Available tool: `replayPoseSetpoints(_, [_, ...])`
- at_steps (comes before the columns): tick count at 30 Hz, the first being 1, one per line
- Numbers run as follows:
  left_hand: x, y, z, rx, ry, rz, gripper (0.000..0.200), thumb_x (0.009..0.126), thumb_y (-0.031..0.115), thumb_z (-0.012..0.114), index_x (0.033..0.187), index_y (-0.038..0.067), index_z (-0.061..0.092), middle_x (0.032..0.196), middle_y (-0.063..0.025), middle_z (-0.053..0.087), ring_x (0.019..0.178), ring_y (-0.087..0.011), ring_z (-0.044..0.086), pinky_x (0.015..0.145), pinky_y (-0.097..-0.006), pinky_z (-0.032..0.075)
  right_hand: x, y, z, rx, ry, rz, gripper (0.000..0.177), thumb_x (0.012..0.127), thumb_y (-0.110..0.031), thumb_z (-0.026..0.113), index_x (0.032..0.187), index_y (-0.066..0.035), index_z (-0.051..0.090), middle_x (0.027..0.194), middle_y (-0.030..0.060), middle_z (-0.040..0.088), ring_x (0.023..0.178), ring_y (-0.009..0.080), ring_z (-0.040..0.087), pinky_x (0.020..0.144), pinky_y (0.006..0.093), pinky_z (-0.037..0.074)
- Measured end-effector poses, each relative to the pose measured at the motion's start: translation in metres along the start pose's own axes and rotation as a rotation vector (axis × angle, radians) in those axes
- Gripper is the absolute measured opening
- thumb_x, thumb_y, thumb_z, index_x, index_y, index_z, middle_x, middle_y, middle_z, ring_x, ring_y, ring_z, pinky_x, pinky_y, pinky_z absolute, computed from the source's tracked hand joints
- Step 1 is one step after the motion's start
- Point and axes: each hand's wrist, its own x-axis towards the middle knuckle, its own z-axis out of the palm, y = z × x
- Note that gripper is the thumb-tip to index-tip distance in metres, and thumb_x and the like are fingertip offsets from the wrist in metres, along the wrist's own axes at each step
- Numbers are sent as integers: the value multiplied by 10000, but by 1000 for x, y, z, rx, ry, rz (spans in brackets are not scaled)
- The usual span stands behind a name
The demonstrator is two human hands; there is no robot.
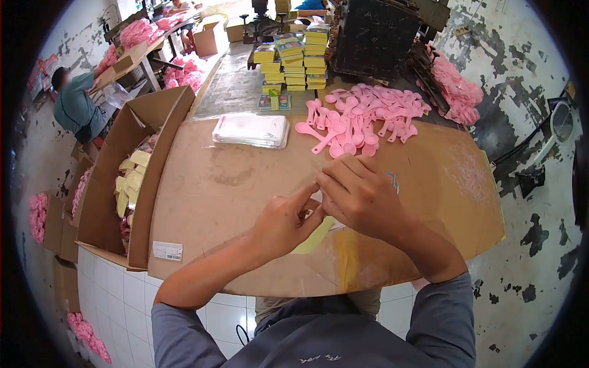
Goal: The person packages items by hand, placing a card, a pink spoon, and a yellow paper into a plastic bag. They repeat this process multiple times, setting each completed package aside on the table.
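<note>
at the centre, we see a pale yellow-green piece (314, 238) lying low beneath two bare hands, near the close edge of the tabletop (208, 196), which is covered in brown cardboard. the left hand (277, 224) hides part of it, so we cannot make out its full shape. the right hand (357, 195) meets the left, fingers bent inward and fingertips close together. the fingers cover whatever may be between them, and we cannot tell whether either grip is clamped on anything. just beside the right hand, a sliver of something blue (393, 181) shows, mostly hidden.

beyond the hands lies a heap of pink spoons (362, 116), overlapping so that many handles and bowls are covered. to its left is a stack of clear plastic bags (251, 130), glare blurring their edges. farther back stand piles of yellow packs (294, 64), their printing too small to read. a dark panel (375, 37) behind the spoons is cut off at the top, its markings faint.

at left, an open carton (169, 165) holds pale yellow pieces (132, 178), its near wall hiding some contents. past it, a person in a teal shirt (78, 110) works, their hands hard to make out.
</note>
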Motion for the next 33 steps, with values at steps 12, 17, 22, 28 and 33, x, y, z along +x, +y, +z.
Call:
replayPoseSetpoints(12, [3,-3,3,90,-111,-82,440,962,131,692,1358,-20,574,846,-160,769,701,-149,746,598,-286,551,-15,20,14,29,-45,153,109,747,-100,676,805,-51,598,859,76,568,875,233,608,723,350,483])
replayPoseSetpoints(17, [10,-17,1,-374,-156,-230,366,1013,125,641,1348,-13,592,970,-126,783,856,-119,736,739,-268,565,-49,73,-28,979,-125,781,166,970,-136,602,858,-35,533,755,20,542,664,123,567,591,296,463])
replayPoseSetpoints(22, [16,-31,4,-700,-108,-297,347,1040,113,601,1365,-9,578,1105,-110,767,973,-103,701,809,-254,563,-162,169,-103,1507,20,982,118,964,-127,624,1041,-42,598,688,43,576,559,134,563,509,283,445])
replayPoseSetpoints(28, [17,-29,4,-679,-126,-287,346,1049,126,586,1367,-11,577,1122,-129,756,1027,-134,707,864,-284,576,-306,230,-79,-237,-213,878,323,914,-9,593,1235,17,603,1055,149,686,1039,284,673,938,386,514])
replayPoseSetpoints(33, [20,-35,7,-687,-106,-332,354,1051,143,589,1366,-17,575,1125,-139,753,1036,-147,706,884,-293,573,-256,199,-100,174,-130,1089,389,832,91,611,1195,-44,648,1275,193,616,1265,368,570,1056,418,452])
